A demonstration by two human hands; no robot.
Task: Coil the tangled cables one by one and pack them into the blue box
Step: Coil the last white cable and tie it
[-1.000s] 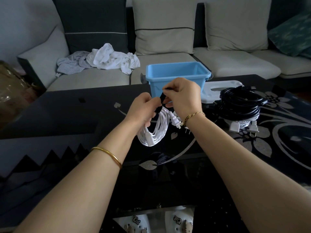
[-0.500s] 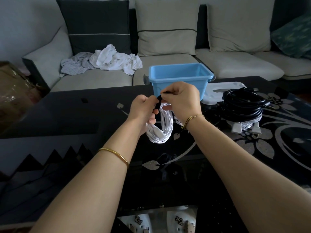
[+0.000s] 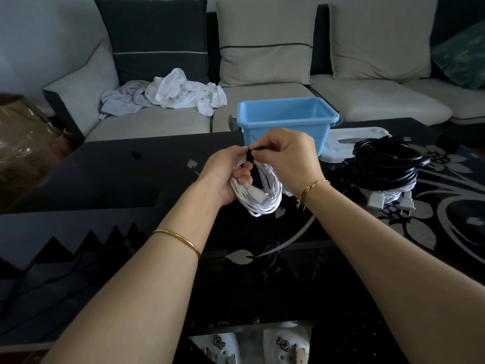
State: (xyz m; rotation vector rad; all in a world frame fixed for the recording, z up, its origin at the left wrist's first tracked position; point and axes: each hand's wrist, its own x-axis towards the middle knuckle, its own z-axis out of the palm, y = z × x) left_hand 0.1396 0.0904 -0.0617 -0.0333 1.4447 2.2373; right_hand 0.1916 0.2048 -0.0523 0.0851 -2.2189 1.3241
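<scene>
**Strap closed round the white coil**

The white cable coil (image 3: 263, 198) is gripped at its upper left by the left hand (image 3: 223, 174), whose fingers are curled round the bunched loops. It is held clear of the black glass table (image 3: 105, 177), just in front of the blue box (image 3: 286, 121). Compared with a second ago, the loops are drawn tighter and lifted a little, and the plug that dangled by the right wrist is no longer seen hanging free. The black strap (image 3: 249, 156) is now wound round the top of the coil, and its free end is pinched by the right hand (image 3: 288, 158) (whether it is already fastened cannot be told). This coil is judged to be nearly secured and close to being packed. Nothing is seen in the visible part of the box. Further right, a pile of black cables (image 3: 385, 164) is left on the table over a white power cable (image 3: 378, 200), so more coiling is expected.
</scene>
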